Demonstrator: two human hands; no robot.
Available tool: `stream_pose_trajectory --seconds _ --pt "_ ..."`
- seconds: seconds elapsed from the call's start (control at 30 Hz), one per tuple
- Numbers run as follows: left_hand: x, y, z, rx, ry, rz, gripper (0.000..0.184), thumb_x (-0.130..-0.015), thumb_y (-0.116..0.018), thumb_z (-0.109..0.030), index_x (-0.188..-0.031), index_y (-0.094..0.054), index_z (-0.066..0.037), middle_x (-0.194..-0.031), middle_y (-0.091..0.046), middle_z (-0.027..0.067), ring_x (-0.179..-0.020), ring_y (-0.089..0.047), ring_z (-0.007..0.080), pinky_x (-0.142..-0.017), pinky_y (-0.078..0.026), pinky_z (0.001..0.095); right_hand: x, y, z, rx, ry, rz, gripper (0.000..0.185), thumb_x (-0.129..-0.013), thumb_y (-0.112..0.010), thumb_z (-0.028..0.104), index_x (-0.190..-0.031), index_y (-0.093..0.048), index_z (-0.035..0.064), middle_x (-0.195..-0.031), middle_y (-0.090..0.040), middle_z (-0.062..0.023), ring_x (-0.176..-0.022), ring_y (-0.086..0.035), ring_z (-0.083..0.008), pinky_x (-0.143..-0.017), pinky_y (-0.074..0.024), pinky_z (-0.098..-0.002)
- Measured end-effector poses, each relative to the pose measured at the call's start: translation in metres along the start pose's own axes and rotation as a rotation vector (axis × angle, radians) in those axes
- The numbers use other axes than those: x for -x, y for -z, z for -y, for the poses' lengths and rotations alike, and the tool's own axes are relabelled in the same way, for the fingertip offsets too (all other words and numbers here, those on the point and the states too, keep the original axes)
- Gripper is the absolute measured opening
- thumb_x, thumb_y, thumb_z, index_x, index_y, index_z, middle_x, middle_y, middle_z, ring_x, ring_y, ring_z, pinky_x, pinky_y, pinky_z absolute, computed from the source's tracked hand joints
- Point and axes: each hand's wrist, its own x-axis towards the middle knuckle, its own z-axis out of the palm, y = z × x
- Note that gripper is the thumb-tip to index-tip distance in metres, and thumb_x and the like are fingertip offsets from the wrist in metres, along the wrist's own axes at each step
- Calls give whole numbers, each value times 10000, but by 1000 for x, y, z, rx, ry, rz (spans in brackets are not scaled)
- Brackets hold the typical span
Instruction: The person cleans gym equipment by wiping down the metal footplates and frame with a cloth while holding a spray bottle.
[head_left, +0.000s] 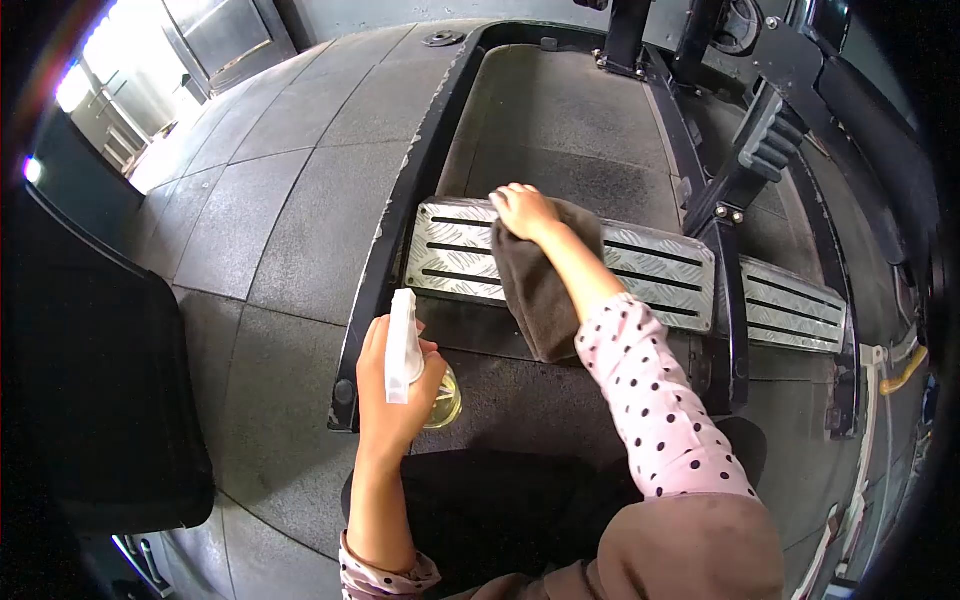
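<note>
My left hand is wrapped round a spray bottle with a white trigger head and yellowish liquid low in its clear body. It is held upright in front of the near edge of a metal foot plate. My right hand grips a dark brown cloth and presses it on the plate's far edge. The cloth drapes across the plate and hangs over its near side. Silver tread-patterned metal with black slots makes up the foot plate, whose middle is partly hidden by the cloth and my forearm.
A black steel frame with chipped paint surrounds the plate on the rubber tile floor. A second slotted plate lies to the right, beyond an upright post. A black padded object stands at the left. Machine parts rise at upper right.
</note>
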Motion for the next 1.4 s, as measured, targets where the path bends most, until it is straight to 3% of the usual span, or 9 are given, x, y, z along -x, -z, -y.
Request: stream_pose_trajectory --seconds 0.37,0.57,0.63,0.73,0.77,0.8,0.93,1.23,1.4 --pt "2 0 -3 -65 -57 -23 241 -731 -597 -20 -959 -560 50 -867 -543 129 -737 -623 222 -688 -492 331 146 144 -175 393 -236 -55 463 -1006 -380 369 -1156 -636 13 -1182 -642 -167 -1113 -590 -339 -981 -439 -432" --pt "1 1 -13 -70 -93 1 233 -722 -600 -23 -942 -560 43 -856 -540 142 -737 -614 257 -685 -490 349 108 81 -122 345 -566 -428 472 -989 -407 379 -877 -708 34 -879 -700 -185 -810 -672 -391 -761 -518 -494" --pt "1 0 -11 -29 -70 -11 236 -714 -606 -19 -938 -562 38 -845 -540 143 -735 -602 272 -683 -487 362 81 46 -66 300 -330 -435 474 -987 -405 387 -858 -714 52 -862 -704 -178 -782 -678 -389 -730 -521 -499" --pt "1 1 -12 -45 -119 -13 221 -701 -607 -19 -911 -562 34 -814 -538 148 -742 -570 317 -672 -472 378 28 -9 5 126 -132 -276 439 -984 -413 410 -1053 -710 94 -1037 -710 -124 -974 -671 -317 -899 -492 -452" --pt "1 6 -8 -162 -138 69 313 -739 -600 -7 -1048 -561 23 -906 -578 91 -829 -644 175 -731 -500 309 12 -28 23 111 -57 -232 444 -986 -403 418 -1140 -684 110 -1123 -692 -108 -1066 -642 -299 -969 -454 -447" --pt "1 6 -7 -170 -132 72 313 -737 -600 -3 -1046 -561 24 -902 -575 92 -827 -646 179 -731 -500 310 -4 -41 41 109 -38 -151 456 -987 -398 428 -1179 -664 112 -1183 -670 -112 -1125 -616 -291 -1008 -427 -444" --pt "-1 4 -4 -171 -109 101 314 -735 -602 10 -1045 -558 20 -913 -568 90 -830 -648 183 -737 -503 312 -41 -59 78 -13 64 20 483 -988 -371 449 -1257 -613 129 -1267 -630 -92 -1162 -597 -284 -1017 -435 -427" --pt "5 -4 -9 14 2 30 278 -723 -579 13 -997 -555 50 -898 -539 108 -780 -627 191 -699 -498 314 -4 -4 13 31 -267 170 508 -985 -301 487 -1314 -569 206 -1221 -628 -191 -1157 -589 -362 -992 -447 -487" --pt "4 0 7 -66 3 68 367 -767 -602 -60 -1128 -561 -7 -881 -616 78 -847 -642 160 -774 -505 318 63 40 -80 187 -308 -113 475 -978 -333 415 -1042 -697 116 -973 -701 -210 -949 -670 -400 -869 -506 -519"
